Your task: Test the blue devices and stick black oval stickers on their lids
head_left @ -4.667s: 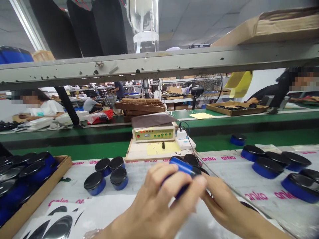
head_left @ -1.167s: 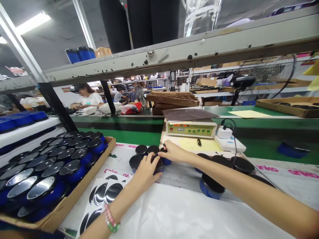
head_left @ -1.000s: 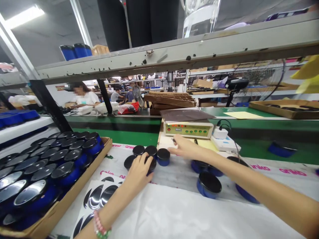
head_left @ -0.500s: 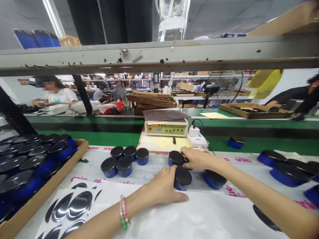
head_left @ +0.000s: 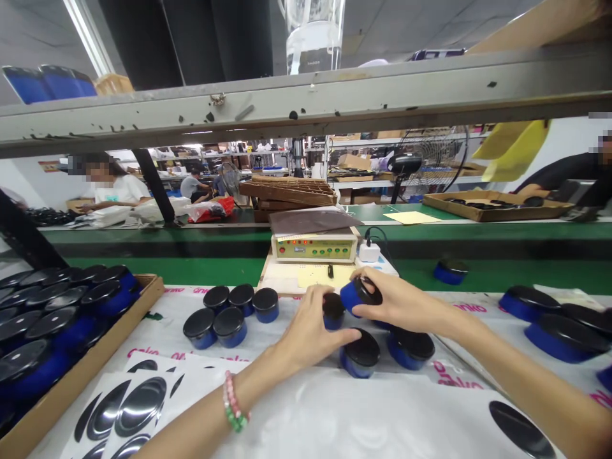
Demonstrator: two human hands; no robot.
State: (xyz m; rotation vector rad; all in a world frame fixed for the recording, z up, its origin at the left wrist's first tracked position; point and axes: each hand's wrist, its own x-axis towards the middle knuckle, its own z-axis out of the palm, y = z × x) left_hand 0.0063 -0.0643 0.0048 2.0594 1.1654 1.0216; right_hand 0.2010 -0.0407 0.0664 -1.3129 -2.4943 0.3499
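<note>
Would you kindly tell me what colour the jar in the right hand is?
Blue body, black lid on the jar; clearest in the head view.

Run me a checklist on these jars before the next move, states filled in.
1. Right hand grip on the tilted jar: ok, fingers wrap its blue side.
2. Left hand contact with the upright jar: ok, touching its side.
3. Lid seated on the tilted jar: cannot tell, the right hand covers part of the rim.
4. Clearance from the near jar: not ok, the left hand's fingers lie right at its lid.
5. Tester powered: ok, its red lights show lit.
</note>
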